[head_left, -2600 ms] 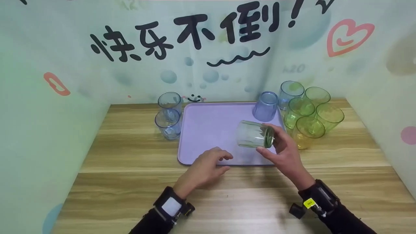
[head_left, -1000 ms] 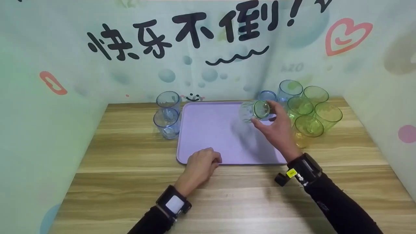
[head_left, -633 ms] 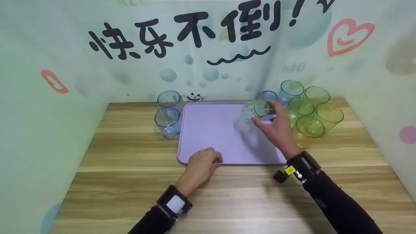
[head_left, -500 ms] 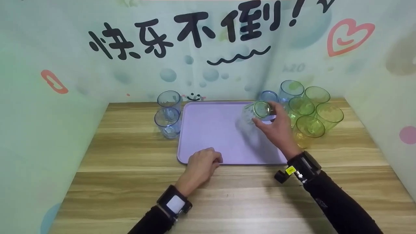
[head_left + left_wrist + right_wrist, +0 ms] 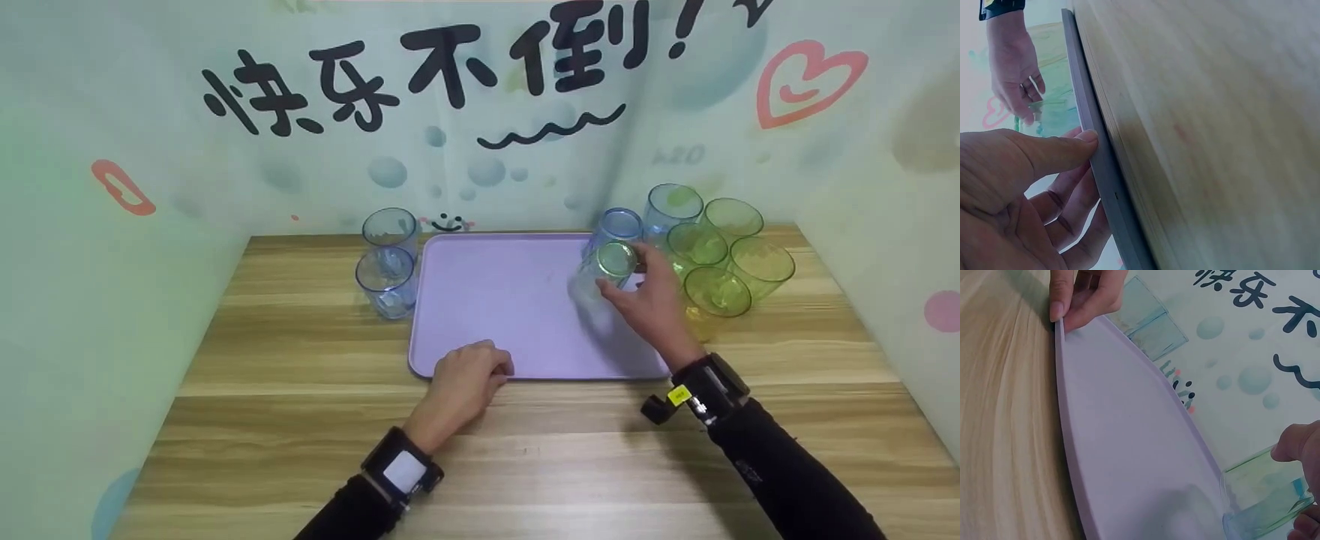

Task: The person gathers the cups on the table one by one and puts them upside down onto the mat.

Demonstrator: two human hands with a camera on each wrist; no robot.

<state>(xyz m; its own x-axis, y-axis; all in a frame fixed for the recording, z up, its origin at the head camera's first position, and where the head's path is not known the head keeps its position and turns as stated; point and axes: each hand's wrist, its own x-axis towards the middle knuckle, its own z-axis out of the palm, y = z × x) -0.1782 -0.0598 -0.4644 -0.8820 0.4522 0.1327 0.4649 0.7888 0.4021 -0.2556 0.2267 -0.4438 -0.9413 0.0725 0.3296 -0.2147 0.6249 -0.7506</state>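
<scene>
My right hand (image 5: 652,307) holds a pale green glass (image 5: 616,259) by its sides, thumb on the left, over the back right of the lilac tray (image 5: 495,300). The glass is base up and slightly tilted; whether its rim touches the tray I cannot tell. Just behind it a blue glass (image 5: 621,219) stands upside down, partly covered. At the tray's front edge, my left hand (image 5: 465,386) pinches the rim; the thumb (image 5: 1067,153) lies on the outer side of the edge in the left wrist view.
Two blue glasses (image 5: 385,270) stand upright left of the tray. Right of it, several upright glasses are grouped close together: a blue one (image 5: 673,206), green ones (image 5: 697,244) and yellowish ones (image 5: 718,291). A printed backdrop (image 5: 315,180) rises behind the wooden table (image 5: 285,352).
My right hand has turned the green glass from sideways to base up, carried it back, then slightly right and lower. My left hand has come down onto the tray's front rim.
</scene>
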